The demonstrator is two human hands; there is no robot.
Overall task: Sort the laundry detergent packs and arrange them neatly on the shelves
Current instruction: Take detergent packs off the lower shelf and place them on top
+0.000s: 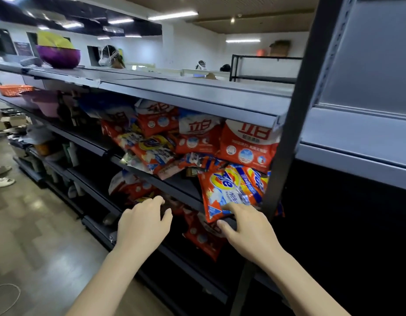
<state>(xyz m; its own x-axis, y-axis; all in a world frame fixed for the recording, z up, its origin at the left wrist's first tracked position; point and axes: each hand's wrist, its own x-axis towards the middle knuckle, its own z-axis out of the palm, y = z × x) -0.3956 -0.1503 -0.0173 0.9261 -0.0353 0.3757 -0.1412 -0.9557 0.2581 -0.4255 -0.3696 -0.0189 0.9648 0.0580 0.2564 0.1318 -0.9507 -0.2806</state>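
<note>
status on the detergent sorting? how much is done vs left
Early. Done: a few red-and-white detergent bags stand upright at the back of the grey metal shelf. In hand: the right hand pinches the orange plastic Tide pack hanging over the shelf edge; the left hand hovers open. Left: the mixed heap and the lower-shelf packs.

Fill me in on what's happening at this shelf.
A person is sorting detergent packs on store shelving. The right hand pinches the lower edge of an orange Tide pack that hangs over the front of the middle shelf. The left hand reaches, fingers loose and holding nothing, toward the red packs on the shelf below. Behind the Tide pack, the pile of packs lies jumbled, not yet arranged.
</note>
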